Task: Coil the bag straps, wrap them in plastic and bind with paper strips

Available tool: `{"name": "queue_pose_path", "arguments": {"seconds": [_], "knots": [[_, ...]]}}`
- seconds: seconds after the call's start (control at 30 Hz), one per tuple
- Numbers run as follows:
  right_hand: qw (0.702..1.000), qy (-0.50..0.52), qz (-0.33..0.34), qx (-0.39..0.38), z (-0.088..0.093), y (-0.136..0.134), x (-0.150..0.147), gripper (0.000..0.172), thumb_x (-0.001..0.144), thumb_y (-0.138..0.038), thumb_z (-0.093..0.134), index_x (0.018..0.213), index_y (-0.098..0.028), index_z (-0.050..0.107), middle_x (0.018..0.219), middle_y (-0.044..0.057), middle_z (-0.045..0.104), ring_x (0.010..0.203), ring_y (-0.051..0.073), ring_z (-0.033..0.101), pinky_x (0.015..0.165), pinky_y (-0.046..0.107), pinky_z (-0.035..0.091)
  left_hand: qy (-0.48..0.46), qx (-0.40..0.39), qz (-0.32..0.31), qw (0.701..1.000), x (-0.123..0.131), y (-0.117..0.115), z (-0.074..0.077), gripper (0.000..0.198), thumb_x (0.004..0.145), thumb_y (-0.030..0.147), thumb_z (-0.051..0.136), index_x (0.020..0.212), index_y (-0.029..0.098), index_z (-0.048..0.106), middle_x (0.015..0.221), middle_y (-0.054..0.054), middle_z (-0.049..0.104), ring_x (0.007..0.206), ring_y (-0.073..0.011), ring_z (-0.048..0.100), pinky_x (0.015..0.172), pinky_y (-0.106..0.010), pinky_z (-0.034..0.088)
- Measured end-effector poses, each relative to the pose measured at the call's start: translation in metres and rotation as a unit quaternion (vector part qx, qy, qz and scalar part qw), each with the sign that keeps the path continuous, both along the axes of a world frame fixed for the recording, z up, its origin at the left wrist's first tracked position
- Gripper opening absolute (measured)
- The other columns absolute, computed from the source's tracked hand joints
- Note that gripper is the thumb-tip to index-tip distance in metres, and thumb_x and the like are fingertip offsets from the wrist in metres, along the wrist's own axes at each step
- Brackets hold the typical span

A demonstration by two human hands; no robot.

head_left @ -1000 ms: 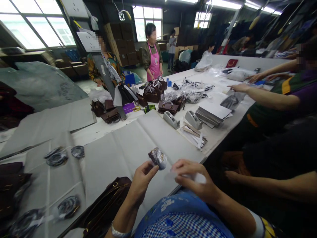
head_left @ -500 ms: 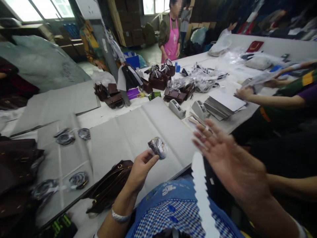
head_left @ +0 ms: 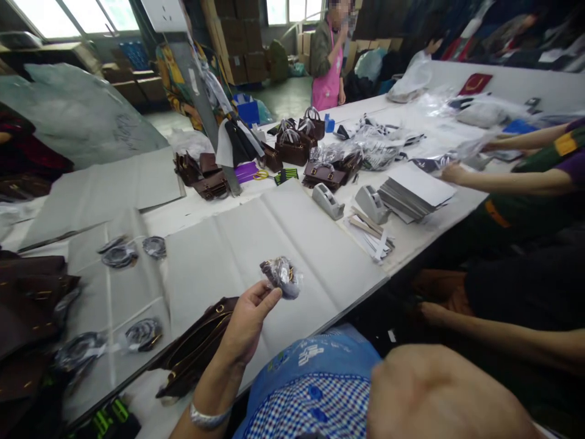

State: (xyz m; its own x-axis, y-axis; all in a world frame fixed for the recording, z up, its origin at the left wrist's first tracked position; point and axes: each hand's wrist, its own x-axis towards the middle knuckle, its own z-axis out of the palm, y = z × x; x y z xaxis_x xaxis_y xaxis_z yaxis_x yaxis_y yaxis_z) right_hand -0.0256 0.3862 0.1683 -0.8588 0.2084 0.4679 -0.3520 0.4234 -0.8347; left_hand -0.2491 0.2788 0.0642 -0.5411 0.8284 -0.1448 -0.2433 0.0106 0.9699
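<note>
My left hand (head_left: 251,317) pinches a coiled brown bag strap (head_left: 282,275) in clear plastic, with gold metal showing through. It is held above the grey sheets (head_left: 219,244) on the table. Close to the camera at the lower right is my right hand (head_left: 443,390), large and blurred, its fingers out of sight. Whether it holds anything cannot be seen. Beside my left forearm lies a dark brown handbag (head_left: 201,341) with gold fittings. Further left, several wrapped coiled straps (head_left: 119,253) rest on more grey sheeting.
Two tape dispensers (head_left: 328,201) stand beyond the sheets, near a stack of grey boards (head_left: 414,194) and paper strips (head_left: 370,235). Small brown handbags (head_left: 292,146) crowd the table's middle by a grey post (head_left: 201,91). At right, a co-worker's arms (head_left: 512,180) handle plastic.
My right hand has dropped down toward the camera, and the white jagged-edged strip below it has left view. My left hand has shifted slightly left with the strap.
</note>
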Motion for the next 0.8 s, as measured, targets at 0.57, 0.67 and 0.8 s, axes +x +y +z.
{"name": "queue_pose_path", "arguments": {"seconds": [0.57,0.67,0.8], "knots": [[0.974,-0.147,-0.164,-0.057,-0.109,0.043,-0.079,0.018,0.085,-0.03,0.063,0.093,-0.02,0.075,0.078,0.003,0.069,0.067,0.013,0.058,0.064,0.025,0.046,0.149,-0.009,-0.066,0.987,0.015,0.012,0.017,0.021,0.083,0.027,0.067,0.102,0.019,0.073,0.136,-0.01,0.057,0.129,-0.0272,0.049,0.111,-0.04,0.038],[0.961,-0.181,-0.063,-0.202,-0.115,0.042,-0.076,0.029,0.086,-0.043,0.06,0.089,-0.018,0.075,0.084,0.003,0.065,0.065,0.012,0.053,0.058,0.023,0.043,0.167,-0.01,-0.066,0.984,0.012,0.012,0.014,0.021,0.082,0.028,0.068,0.1,0.018,0.073,0.135,-0.011,0.057,0.129,-0.0264,0.049,0.109,-0.04,0.04],[0.939,-0.191,-0.009,-0.287,-0.121,0.037,-0.07,0.034,0.084,-0.049,0.063,0.09,-0.018,0.073,0.094,0.004,0.059,0.071,0.012,0.05,0.059,0.023,0.04,0.228,-0.019,-0.062,0.972,0.008,0.013,0.008,0.021,0.079,0.03,0.071,0.097,0.018,0.073,0.131,-0.012,0.058,0.125,-0.0266,0.053,0.106,-0.042,0.045]]}}
